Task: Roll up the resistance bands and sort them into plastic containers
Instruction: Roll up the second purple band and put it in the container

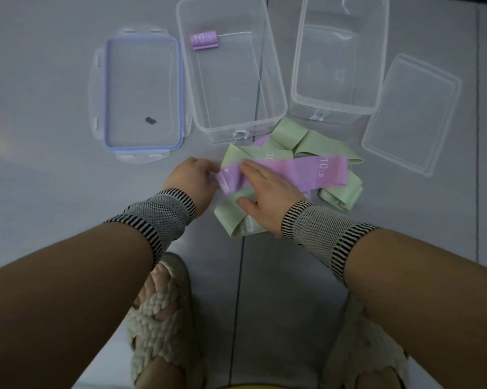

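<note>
Clear lids (142, 91) flanking open containers (231, 80)

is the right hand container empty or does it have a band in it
Empty: the right container shows only its clear bottom; the one rolled purple band sits in the left container.

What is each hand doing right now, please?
Left hand: pinches the rolled end of the purple band.
Right hand: fingers straight, pressing flat on the purple band; holds nothing.
</note>
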### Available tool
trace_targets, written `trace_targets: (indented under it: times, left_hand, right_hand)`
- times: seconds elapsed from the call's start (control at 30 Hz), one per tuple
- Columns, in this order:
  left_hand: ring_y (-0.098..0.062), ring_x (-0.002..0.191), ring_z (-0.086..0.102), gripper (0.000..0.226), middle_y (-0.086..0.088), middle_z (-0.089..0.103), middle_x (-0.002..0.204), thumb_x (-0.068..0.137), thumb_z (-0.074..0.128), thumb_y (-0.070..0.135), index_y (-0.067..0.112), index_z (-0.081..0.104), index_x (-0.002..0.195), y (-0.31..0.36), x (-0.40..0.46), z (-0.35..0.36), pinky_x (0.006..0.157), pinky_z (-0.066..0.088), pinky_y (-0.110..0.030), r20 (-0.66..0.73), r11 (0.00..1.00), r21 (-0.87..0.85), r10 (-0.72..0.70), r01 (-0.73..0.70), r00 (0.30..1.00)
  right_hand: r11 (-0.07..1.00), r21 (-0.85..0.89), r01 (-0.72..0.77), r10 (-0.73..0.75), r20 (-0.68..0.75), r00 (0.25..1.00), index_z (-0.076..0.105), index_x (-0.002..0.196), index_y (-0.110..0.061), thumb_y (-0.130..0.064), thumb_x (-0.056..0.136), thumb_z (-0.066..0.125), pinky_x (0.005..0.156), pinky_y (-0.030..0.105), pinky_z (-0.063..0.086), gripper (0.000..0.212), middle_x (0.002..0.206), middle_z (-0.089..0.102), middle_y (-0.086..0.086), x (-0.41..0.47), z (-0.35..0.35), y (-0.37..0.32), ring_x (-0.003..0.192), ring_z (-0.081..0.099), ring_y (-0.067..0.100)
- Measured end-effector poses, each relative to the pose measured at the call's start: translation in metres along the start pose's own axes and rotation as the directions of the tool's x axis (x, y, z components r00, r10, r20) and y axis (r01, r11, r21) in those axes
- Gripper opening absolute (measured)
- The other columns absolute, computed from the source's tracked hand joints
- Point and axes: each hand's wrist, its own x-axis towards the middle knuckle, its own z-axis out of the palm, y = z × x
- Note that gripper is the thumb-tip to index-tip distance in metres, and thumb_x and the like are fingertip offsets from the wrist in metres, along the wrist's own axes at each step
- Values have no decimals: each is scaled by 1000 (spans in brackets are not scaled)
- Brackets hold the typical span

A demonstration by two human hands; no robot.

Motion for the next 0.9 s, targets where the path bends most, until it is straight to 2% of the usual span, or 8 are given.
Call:
trace_targets:
  times: [0.1, 0.2, 0.33, 0.4, 0.5, 0.67, 0.77, 0.9]
  left_hand:
    - [-27, 104, 56, 18, -5, 56, 118, 86, 61, 25, 19, 65, 102, -3, -2, -4, 89, 40, -29, 1, 999, -25, 24, -24, 1000]
    - [-25, 95, 59, 12, -4, 65, 101, 85, 63, 27, 17, 62, 92, 1, -7, -5, 79, 41, -26, 22, 996, -84, 26, -24, 999]
    - [-14, 70, 60, 11, 0, 63, 75, 81, 67, 20, 18, 56, 79, 7, -12, -9, 67, 45, -23, 0, 953, -301, -23, 22, 1000]
    - [-5, 54, 60, 14, -1, 62, 69, 83, 67, 15, 15, 55, 77, 12, -14, -14, 62, 52, -25, 56, 853, -512, -83, 100, 995]
    - [-8, 47, 62, 18, -7, 64, 63, 84, 67, 13, 10, 52, 75, 23, -19, -21, 61, 57, -31, 141, 682, -702, -152, 207, 978]
    - [-11, 42, 58, 24, -1, 59, 50, 86, 66, 18, 12, 49, 70, 49, -27, -32, 57, 55, -28, 204, 568, -780, -162, 261, 965]
    - [-11, 37, 46, 28, 1, 49, 47, 86, 66, 23, 11, 49, 68, 66, -32, -45, 48, 48, -22, 224, 526, -806, -151, 270, 963]
    - [-14, 39, 34, 34, 2, 39, 47, 91, 58, 35, 11, 49, 69, 96, -45, -79, 46, 38, -22, 212, 545, -806, -98, 230, 972]
  right_hand:
    - [1000, -2, -2, 2, -4, 1000, 21, 149, -16, -36, 92, 52, 115, 30, 22, 68, 157, 23, -1, 2, 2, -2, 142, 24, 14]
    - [1000, -1, 10, -10, -4, 1000, 21, 149, -15, -38, 91, 53, 115, 29, 20, 70, 157, 23, -1, 3, 3, -3, 142, 24, 14]
    - [1000, 10, 22, -22, 5, 1000, 19, 150, -15, -41, 90, 56, 115, 29, 19, 76, 158, 20, -1, 0, 0, -3, 143, 20, 13]
    - [999, 14, 30, -30, 8, 1000, 18, 150, -16, -43, 87, 59, 114, 29, 20, 80, 157, 19, -2, -2, -2, -3, 143, 20, 13]
    - [999, 46, 16, -14, -42, 999, 23, 148, -18, -42, 83, 65, 110, 27, 24, 82, 154, 25, -2, -5, -7, -4, 140, 26, 14]
    - [991, 115, 70, -27, -344, 938, 53, 127, -15, -27, 84, 66, 88, 31, 42, 46, 124, 57, 2, -12, -23, -7, 112, 54, 21]
    - [972, 217, 93, 8, -423, 906, 63, 109, -13, -14, 84, 63, 84, 38, 49, 25, 103, 67, 2, -19, -45, -7, 96, 62, 22]
    - [930, 357, 91, 91, -462, 882, 70, 91, -17, -12, 82, 65, 79, 36, 52, 12, 83, 69, -5, -39, -88, -12, 78, 64, 14]
